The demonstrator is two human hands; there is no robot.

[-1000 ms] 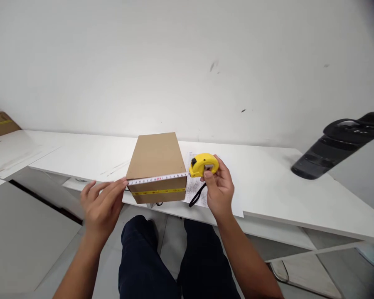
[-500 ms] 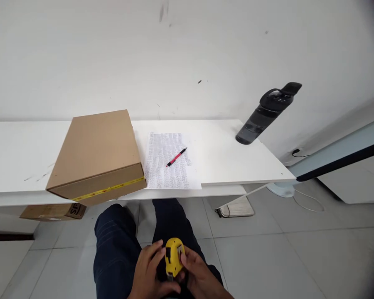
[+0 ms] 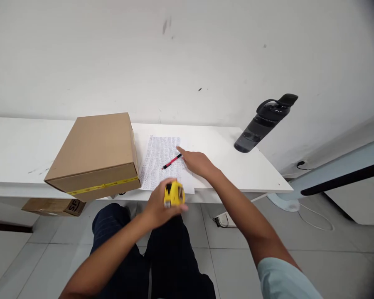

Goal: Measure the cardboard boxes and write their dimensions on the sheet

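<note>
A yellow tape measure (image 3: 173, 194) is gripped in my left hand (image 3: 159, 207), slightly blurred, in front of the table's near edge and above my legs. My right hand (image 3: 198, 161) reaches over the written sheet of paper (image 3: 156, 160), its index finger stretched out. Beneath those fingers lies one end of a red and black pen (image 3: 172, 161), resting slantwise on the sheet. The other fingers of this hand are partly hidden.
A closed cardboard box (image 3: 96, 145) with yellow tape overhangs the front edge of the white table (image 3: 218, 145). A dark water bottle (image 3: 258, 128) stands at the right. Another carton (image 3: 54, 206) sits below the table, at left.
My left hand has lifted the tape measure from my lap toward the table edge. My right hand has let go of it and moved forward to the pen.
</note>
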